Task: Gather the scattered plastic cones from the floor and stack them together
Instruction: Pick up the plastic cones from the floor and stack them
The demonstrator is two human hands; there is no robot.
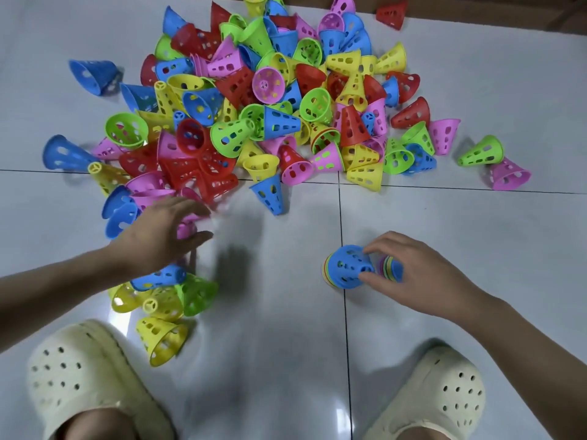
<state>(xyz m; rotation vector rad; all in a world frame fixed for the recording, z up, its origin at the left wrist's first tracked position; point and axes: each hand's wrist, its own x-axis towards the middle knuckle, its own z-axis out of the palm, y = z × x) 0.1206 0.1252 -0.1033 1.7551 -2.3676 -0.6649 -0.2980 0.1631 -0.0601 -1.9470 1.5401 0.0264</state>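
Note:
A large heap of perforated plastic cones [260,100] in blue, red, yellow, green and pink covers the floor ahead. My right hand [416,274] grips a stack of nested cones [347,266] with a blue cone on top, standing on the tile. My left hand [162,233] reaches into the near left edge of the heap, fingers and thumb closing round a pink cone [187,228]; the hand is blurred. Under my left forearm lie a blue cone [162,276], a green cone [198,295] and yellow cones [162,339].
My two feet in cream perforated clogs [82,379] [444,398] stand at the bottom. Stray cones lie apart: a blue one [95,76] far left, a red one [390,12] at the top right, green and pink ones [495,163] right. Glossy grey tiles [286,312] lie between.

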